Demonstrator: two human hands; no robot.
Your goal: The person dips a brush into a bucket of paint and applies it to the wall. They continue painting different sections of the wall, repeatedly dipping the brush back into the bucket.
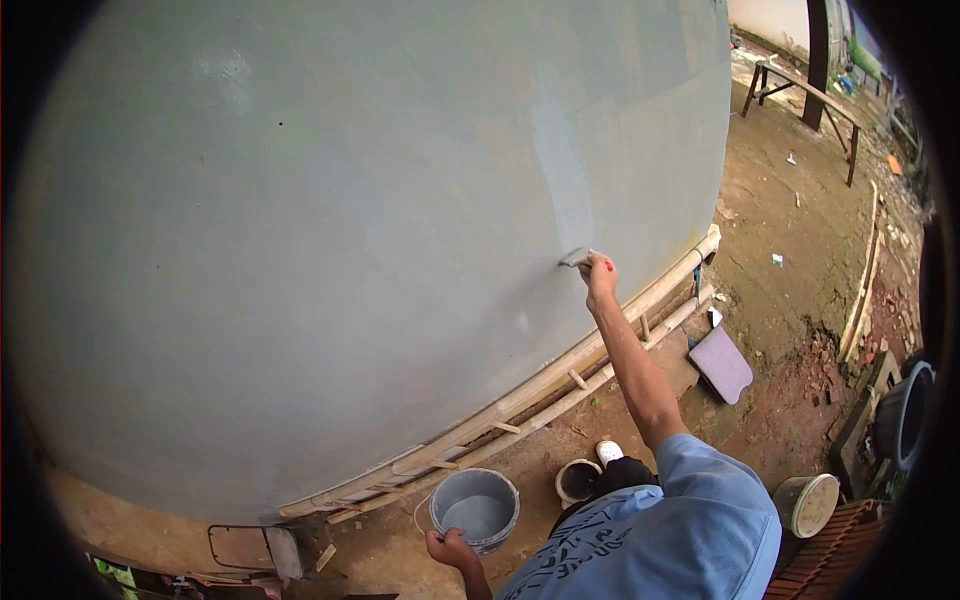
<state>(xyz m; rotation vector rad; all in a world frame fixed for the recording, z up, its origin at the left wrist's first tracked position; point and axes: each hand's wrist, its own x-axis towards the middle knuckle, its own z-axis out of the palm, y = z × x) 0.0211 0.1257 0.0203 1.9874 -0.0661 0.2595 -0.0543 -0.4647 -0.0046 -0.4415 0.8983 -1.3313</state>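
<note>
My right hand [601,279] is closed around a paintbrush [576,258], its bristles against the large grey wall [350,250]. Above the brush, a lighter, wet-looking streak of paint [562,160] runs up the wall. Low down, my left hand [452,549] is closed at the near side of a bucket [437,515] where the thin wire handle comes down. Grey paint [478,514] lies inside the bucket. The fingers' exact hold on the handle is partly hidden.
A bamboo ladder [540,396] lies along the wall's foot. Near my feet stands a small dark-mouthed pail [577,482]. A purple board [721,364], a lidded white bucket [808,505] and a grey basin [905,415] are on the right. Farther back stands a wooden bench [808,92].
</note>
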